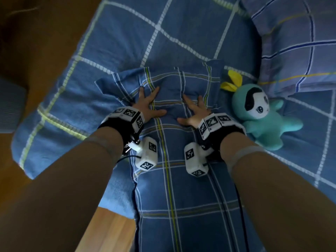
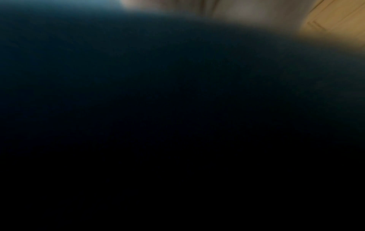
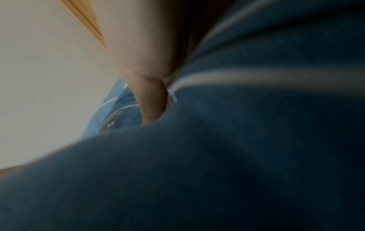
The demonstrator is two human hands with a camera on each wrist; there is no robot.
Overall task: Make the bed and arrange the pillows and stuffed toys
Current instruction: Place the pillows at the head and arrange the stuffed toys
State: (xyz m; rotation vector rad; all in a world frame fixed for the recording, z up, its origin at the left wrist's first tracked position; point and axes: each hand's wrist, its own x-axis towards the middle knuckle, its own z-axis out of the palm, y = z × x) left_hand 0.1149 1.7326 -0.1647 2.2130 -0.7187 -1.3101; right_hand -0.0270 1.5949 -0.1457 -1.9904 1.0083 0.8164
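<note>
A blue plaid pillow (image 1: 172, 142) lies lengthwise on the blue checked bed sheet (image 1: 127, 42). My left hand (image 1: 148, 102) and right hand (image 1: 192, 110) press flat on its far end, fingers spread, a little apart from each other. A teal stuffed toy (image 1: 261, 115) with a panda face and yellow ears lies on the sheet just right of my right hand. In the right wrist view a finger (image 3: 152, 101) pushes into the dark blue pillow cloth (image 3: 217, 156). The left wrist view is almost wholly dark against the cloth.
A second, purplish plaid pillow (image 1: 300, 51) lies at the upper right. The bed's left edge (image 1: 27, 139) drops to a wooden floor (image 1: 109, 233). A dark blue object (image 1: 11, 106) sits at the far left.
</note>
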